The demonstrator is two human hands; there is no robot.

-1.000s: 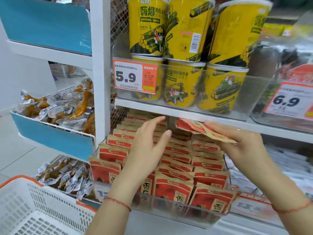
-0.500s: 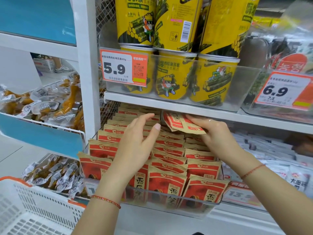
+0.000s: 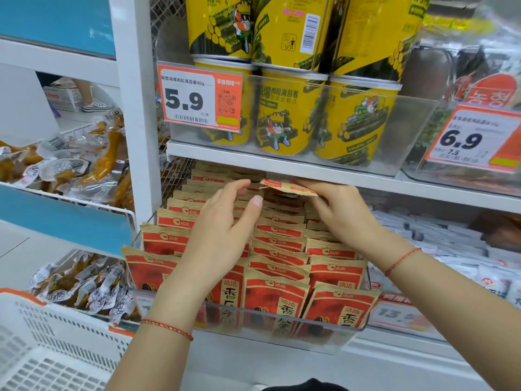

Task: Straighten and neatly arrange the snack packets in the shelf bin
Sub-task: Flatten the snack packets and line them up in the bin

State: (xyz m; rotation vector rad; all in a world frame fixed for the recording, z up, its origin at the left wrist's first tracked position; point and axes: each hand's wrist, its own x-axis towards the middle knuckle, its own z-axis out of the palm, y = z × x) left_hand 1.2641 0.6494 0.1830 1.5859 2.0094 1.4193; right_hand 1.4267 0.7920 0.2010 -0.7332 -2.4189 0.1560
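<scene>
Head view: a white shop shelving unit fills the frame, its upright post (image 3: 135, 108) running down left of centre. On the lower shelf stands a clear plastic shelf bin (image 3: 282, 325), its front wall low and transparent, packed with red and tan snack packets (image 3: 277, 294) standing in three rows from front to back. The left hand (image 3: 222, 235) reaches in over the left and middle rows, fingers straight and loosely spread, holding nothing; whether its fingertips touch the packet tops cannot be told. The right hand (image 3: 341, 213) is at the back of the right-hand row, just under the shelf board above, with fingers and thumb pinching a loose packet (image 3: 287, 187) that lies nearly flat above the standing ones. Each wrist wears a thin red cord.

On the shelf above, another clear bin holds yellow seaweed-roll tubs (image 3: 284, 114) stacked two high, with an orange price tag (image 3: 200, 100) reading 5.9 on its front. To the right hangs a second tag (image 3: 473, 136) reading 6.9. Left of the post, blue-fronted wire trays (image 3: 64, 218) carry vacuum-packed brownish snacks. White packets (image 3: 439, 235) lie in the shelf section to the right. A white plastic basket (image 3: 48, 348) with an orange rim sits at bottom left. Behind the shelving, pale floor shows, with someone's shoe (image 3: 94, 104) on it.
</scene>
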